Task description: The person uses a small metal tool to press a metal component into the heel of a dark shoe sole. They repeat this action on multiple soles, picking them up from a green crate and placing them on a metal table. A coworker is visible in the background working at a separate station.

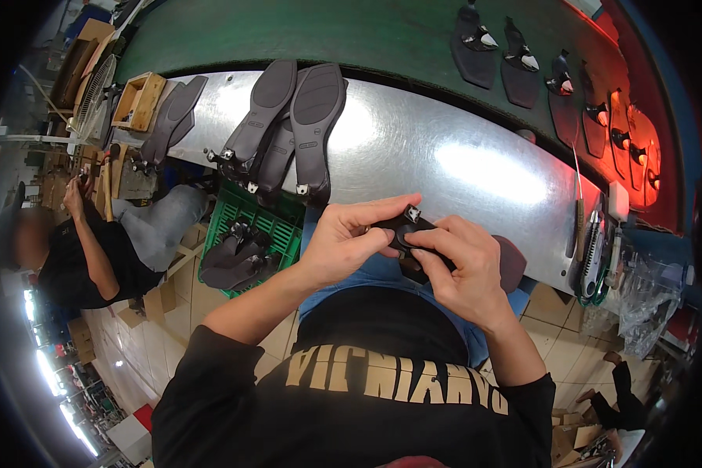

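In front of my body, over the near edge of the metal table, both hands hold a dark sandal (512, 264). My left hand (349, 242) grips its strap area from the left, with thumb and fingers closed. My right hand (464, 265) pinches the dark strap from the right. A small silvery piece (413, 213) shows at the top between my hands. The sandal's sole sticks out past my right hand; much of the rest is hidden by my fingers. Beyond my left hand, several dark sandals (317, 132) lie overlapping, soles up, on the table.
A green conveyor belt (351, 35) runs behind the metal table (413, 117), carrying sandals under red light at right. A green crate (288, 222) below holds more sandals. A screwdriver (579, 226) and a utility knife (593, 246) lie at right. Another person (93, 249) sits at left.
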Motion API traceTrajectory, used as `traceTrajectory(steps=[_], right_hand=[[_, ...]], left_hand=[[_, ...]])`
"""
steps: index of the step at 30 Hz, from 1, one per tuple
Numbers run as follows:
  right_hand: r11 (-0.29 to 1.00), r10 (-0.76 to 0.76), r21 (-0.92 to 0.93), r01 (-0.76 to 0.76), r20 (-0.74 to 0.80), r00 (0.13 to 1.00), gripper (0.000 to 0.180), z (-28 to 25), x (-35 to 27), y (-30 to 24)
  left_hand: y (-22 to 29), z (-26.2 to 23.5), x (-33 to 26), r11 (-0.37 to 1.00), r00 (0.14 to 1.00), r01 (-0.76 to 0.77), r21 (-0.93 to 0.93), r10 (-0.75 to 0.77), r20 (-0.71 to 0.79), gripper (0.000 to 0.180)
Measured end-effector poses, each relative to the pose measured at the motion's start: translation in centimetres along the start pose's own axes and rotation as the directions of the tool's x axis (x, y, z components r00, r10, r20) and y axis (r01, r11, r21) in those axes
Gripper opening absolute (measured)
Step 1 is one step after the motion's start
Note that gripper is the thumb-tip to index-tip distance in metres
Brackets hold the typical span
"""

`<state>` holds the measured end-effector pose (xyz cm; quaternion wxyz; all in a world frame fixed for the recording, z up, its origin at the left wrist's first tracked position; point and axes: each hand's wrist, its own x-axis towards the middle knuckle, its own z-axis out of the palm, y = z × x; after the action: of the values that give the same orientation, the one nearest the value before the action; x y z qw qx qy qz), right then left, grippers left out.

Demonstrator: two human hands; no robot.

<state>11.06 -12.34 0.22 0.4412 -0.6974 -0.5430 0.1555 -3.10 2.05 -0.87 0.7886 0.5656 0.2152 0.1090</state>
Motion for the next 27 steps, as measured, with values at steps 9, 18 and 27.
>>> traceTrajectory(steps=[9,18,27], right_hand=[[0.993,0.024,0.113,-0.043,0.164,0.986,0.027,-0.1,0.2,0.9],[0.999,-0.036,0.017,0.036,-0.021,0.999,0.022,1.3,-0.5,1.5],[0.971,-0.220,-0.107,0.215,-0.034,0.975,0.031,0.2,-0.3,0.6]], left_hand=[[0.4,-0.6,0.9,0.988,0.987,0.154,-0.027,-0.155,-0.048,0.040],[0.6,-0.3,1.1,0.974,0.973,0.204,-0.102,-0.213,-0.092,0.038],[1.9,-0.4,0.7,0.894,0.955,0.255,-0.367,-0.292,-0.047,0.040]])
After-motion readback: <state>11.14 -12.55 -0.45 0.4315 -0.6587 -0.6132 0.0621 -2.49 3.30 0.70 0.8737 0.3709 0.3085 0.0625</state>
